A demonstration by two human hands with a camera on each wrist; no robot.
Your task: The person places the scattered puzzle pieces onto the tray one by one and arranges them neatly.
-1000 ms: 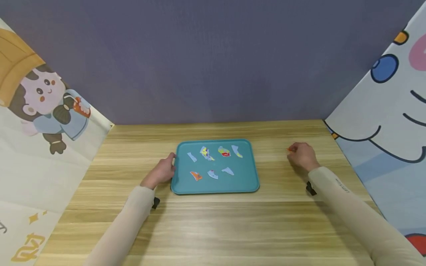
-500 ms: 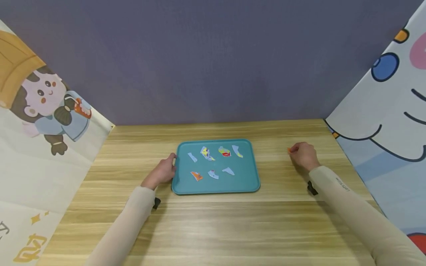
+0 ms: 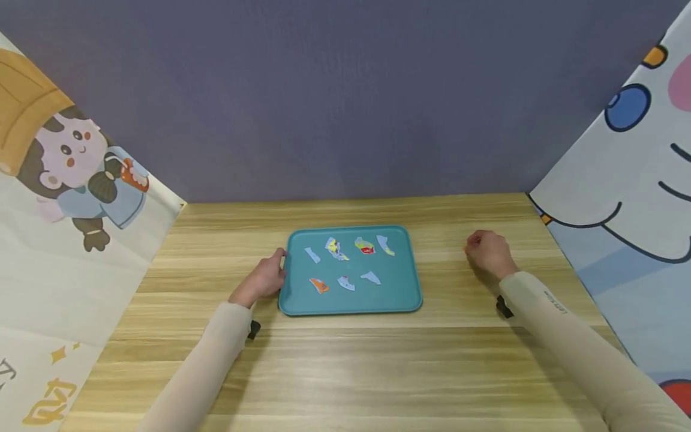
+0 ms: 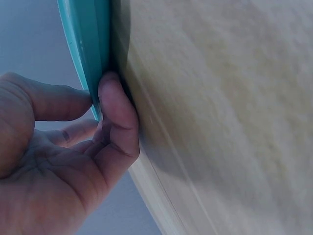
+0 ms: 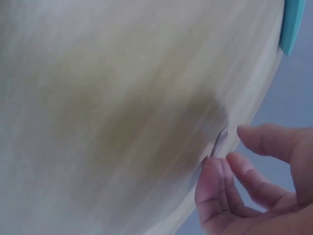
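Note:
A teal tray [image 3: 351, 306] lies on the wooden table, bearing several irregular flat paper-like pieces, such as an orange one [image 3: 318, 285] and a red-and-yellow one [image 3: 364, 246]. My left hand [image 3: 263, 277] grips the tray's left rim; in the left wrist view its thumb [image 4: 63, 103] is on one side and curled fingers [image 4: 117, 105] on the other, under the rim. Right of the tray, my right hand [image 3: 490, 252] is low over the table. In the right wrist view a thin piece [image 5: 219, 142] stands tilted at its fingertips, the thumb [image 5: 259, 139] apart from it.
Behind the table [image 3: 345, 372] rises a dark grey-blue panel [image 3: 345, 102]. Printed cartoon sheets flank it, one at the left [image 3: 81, 180] and another at the right [image 3: 621, 186]. Table surface extends between the tray and my right hand.
Less of the orange bit shows at my right fingertips in the head view than half a second ago, and that hand has shifted very slightly. My left hand and the tray have stayed put.

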